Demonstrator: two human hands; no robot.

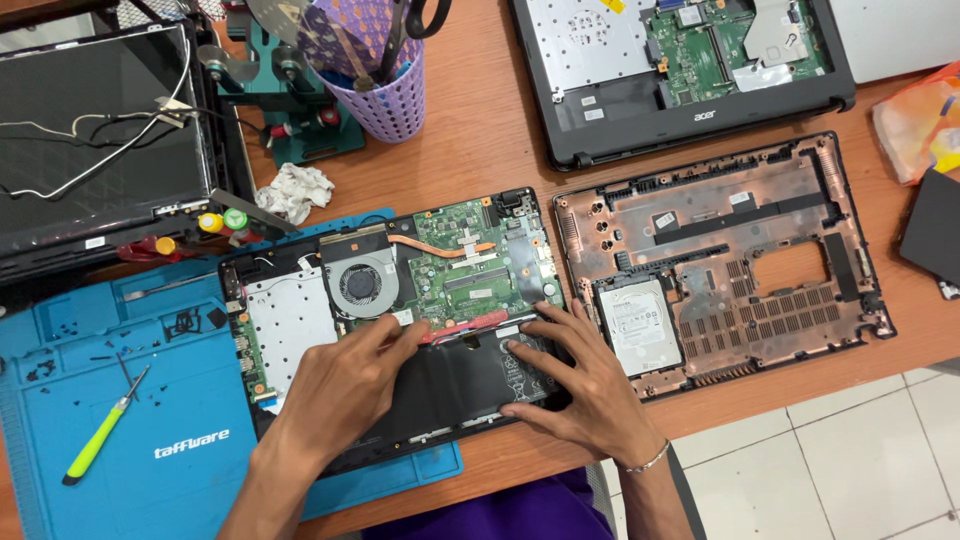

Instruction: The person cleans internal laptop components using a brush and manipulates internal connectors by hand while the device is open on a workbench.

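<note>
An opened laptop base [300, 310] lies in front of me with its green circuit board [470, 265], round fan [362, 283] and flat black battery [470, 380] exposed. My left hand [345, 385] rests on the battery's left part, fingertips at its top edge near a red strip. My right hand [575, 375] presses flat on the battery's right end, fingers spread. Neither hand holds a tool.
A removed bottom cover [760, 290] with a silver hard drive [638, 325] lies to the right. A blue work mat [120, 430] carries a yellow-green screwdriver [100, 430] and small screws. Another opened laptop [690, 110], a screen panel [100, 140], a purple tool cup [385, 95] and crumpled tissue [297, 190] sit behind.
</note>
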